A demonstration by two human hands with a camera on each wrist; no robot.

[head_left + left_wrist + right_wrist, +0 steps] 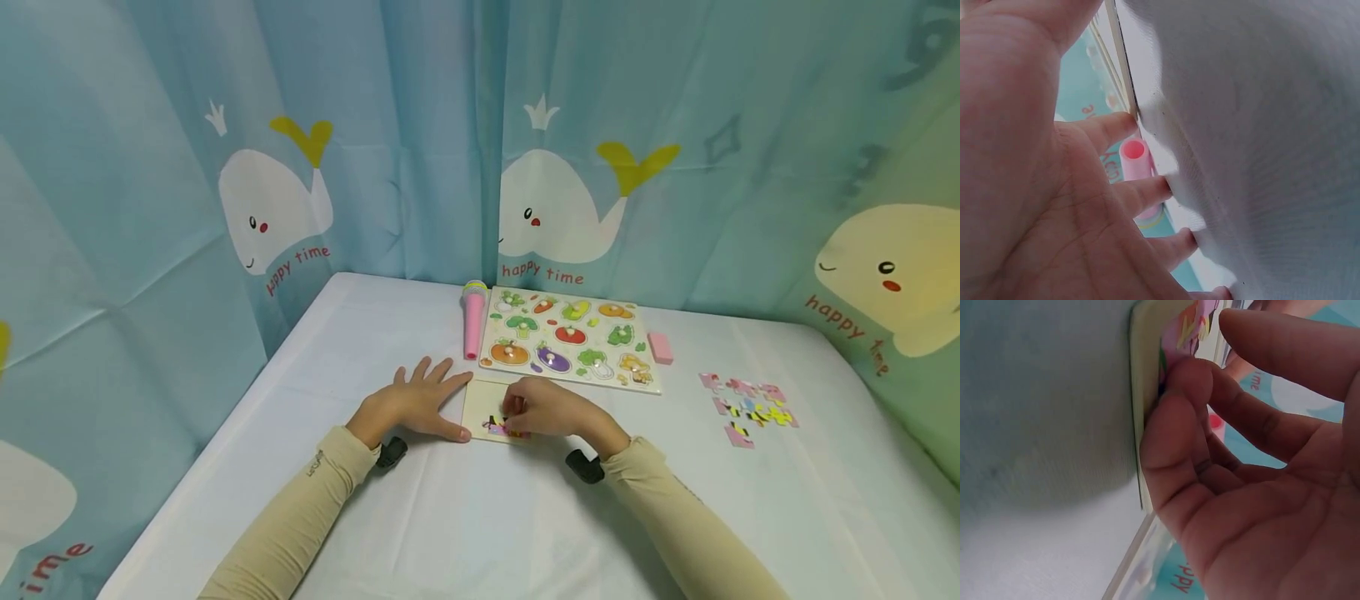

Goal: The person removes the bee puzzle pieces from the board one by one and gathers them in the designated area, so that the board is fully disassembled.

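Observation:
A small cream puzzle board [480, 403] lies flat on the white-covered table, with several joined jigsaw pieces [495, 427] along its near edge. My left hand [416, 402] rests to the left of the board, fingers spread; its thumb and index fingertips touch the board's left side. My right hand [551, 408] is over the board's right part. Its curled fingers [1175, 434] come down on the colourful jigsaw pieces [1182, 334], and the thumb is beside them. I cannot tell whether a piece is pinched there. The right hand covers part of the board in the head view.
Behind the board lies a vegetable peg puzzle [570, 321], with a pink toy microphone [473, 321] on its left and a pink block [660, 348] on its right. Several loose jigsaw pieces [750, 400] lie at the right. Blue whale-print curtains [442, 167] surround the table.

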